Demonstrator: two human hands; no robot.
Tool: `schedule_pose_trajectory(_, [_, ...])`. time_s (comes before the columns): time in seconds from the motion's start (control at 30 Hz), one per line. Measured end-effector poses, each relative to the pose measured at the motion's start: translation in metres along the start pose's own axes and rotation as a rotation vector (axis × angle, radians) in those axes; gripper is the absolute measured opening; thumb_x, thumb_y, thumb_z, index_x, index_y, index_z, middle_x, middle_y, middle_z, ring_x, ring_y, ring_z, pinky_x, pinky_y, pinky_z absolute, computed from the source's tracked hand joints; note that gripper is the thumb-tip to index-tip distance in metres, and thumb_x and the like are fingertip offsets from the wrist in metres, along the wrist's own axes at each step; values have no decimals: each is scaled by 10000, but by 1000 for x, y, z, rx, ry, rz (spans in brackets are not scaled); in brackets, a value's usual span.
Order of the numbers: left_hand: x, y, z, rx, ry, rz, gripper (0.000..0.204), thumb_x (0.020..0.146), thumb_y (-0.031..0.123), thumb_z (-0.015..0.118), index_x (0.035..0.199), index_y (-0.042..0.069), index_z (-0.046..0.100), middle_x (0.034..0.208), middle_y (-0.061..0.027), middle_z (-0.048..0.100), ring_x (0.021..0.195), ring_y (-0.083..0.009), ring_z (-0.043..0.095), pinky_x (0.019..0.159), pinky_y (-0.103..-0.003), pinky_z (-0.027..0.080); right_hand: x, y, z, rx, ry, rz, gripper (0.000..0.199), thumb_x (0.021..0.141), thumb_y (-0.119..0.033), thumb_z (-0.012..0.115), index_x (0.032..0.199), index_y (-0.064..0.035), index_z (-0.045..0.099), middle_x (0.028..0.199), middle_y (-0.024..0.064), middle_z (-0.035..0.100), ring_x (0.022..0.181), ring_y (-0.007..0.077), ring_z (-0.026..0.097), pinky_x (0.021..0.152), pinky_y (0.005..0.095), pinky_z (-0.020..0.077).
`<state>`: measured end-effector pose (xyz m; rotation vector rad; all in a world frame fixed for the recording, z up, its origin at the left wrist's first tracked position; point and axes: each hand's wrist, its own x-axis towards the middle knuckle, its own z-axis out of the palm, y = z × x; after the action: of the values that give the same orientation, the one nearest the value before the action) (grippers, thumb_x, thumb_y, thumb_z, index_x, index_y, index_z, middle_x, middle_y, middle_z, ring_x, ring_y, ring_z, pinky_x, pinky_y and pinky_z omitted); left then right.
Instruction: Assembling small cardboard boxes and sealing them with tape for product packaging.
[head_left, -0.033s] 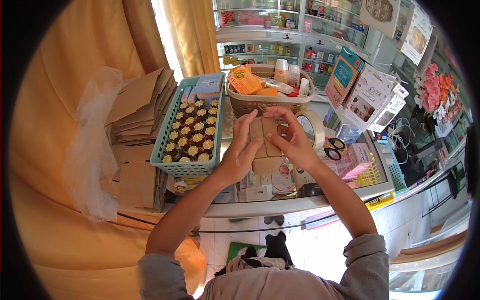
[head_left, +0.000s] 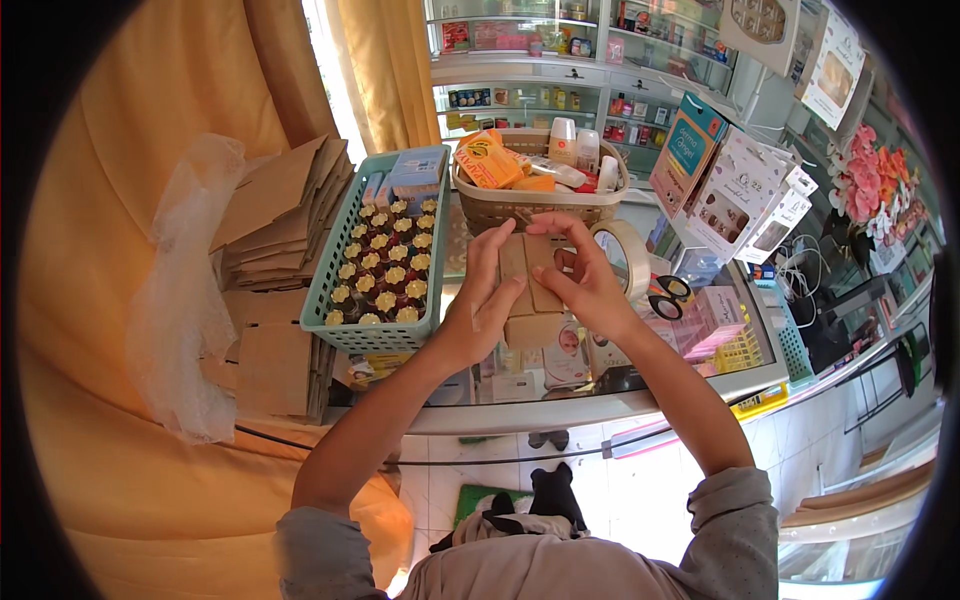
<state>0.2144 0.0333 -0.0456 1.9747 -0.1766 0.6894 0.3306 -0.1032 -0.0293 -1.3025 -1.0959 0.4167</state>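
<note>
Holding a small brown cardboard box (head_left: 530, 290) above the glass counter (head_left: 600, 400), both hands meet in the middle of the head view. The left hand (head_left: 482, 305) grips the box from its left side, with the fingers closed around the edge and the thumb on the front. The right hand (head_left: 590, 280) holds the right side, its fingers (head_left: 560, 225) curled over the top flap and pressing on it. So both hands are clamped on the same box, close together, almost touching each other.

Just left of the hands stands a teal plastic basket (head_left: 345, 335) full of small dark bottles with yellow flower-shaped caps (head_left: 385, 275). Further left, a stack of flat brown cardboard pieces (head_left: 280, 215) lies beside a clear plastic bag (head_left: 185, 300).

Behind the box stands a woven basket (head_left: 530, 205) with an orange pack and white bottles inside. A roll of clear tape (head_left: 630, 255) stands just right of the right hand, and scissors with orange handles (head_left: 668, 295) lie near it on the glass. At the right are printed display boxes (head_left: 730, 190) and pink flowers (head_left: 875, 180).
</note>
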Motion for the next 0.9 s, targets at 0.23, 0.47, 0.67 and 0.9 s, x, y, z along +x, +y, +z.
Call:
schedule_pose_trajectory(0.23, [-1, 3, -2, 23, 22, 13, 571, 910, 75, 463, 1432, 24, 235, 1351, -172, 295, 1327, -289, 289, 1110, -366, 218, 0, 0, 3, -19, 5, -2, 502, 795, 61, 528, 1260, -98, 423, 1288, 51, 445, 1002, 128, 529, 833, 260, 464])
schedule_pose_trajectory(0.47, [0, 3, -2, 43, 28, 14, 567, 898, 68, 465, 1420, 20, 250, 1348, -175, 301, 1325, -297, 291, 1108, -369, 221, 0, 0, 1, -108, -3, 0, 495, 792, 33, 522, 1256, -102, 417, 1248, 32, 447, 886, 119, 532, 753, 242, 469])
schedule_pose_trajectory(0.67, [-1, -1, 1, 50, 21, 29, 589, 899, 55, 455, 1437, 30, 218, 1366, -180, 312, 1304, -294, 324, 1101, -373, 236, 1, 7, 2, -82, 42, -56, 471, 833, 17, 564, 1265, -103, 419, 1220, 43, 460, 903, 115, 531, 757, 229, 463])
schedule_pose_trajectory(0.9, [-4, -2, 6, -53, 39, -60, 646, 915, 85, 385, 1494, 79, 100, 1422, -158, 283, 1325, -268, 288, 1093, -375, 256, 4, 9, 4, -57, 90, -53, 473, 859, 15, 568, 1293, -101, 420, 1158, 52, 482, 991, 91, 506, 794, 222, 453])
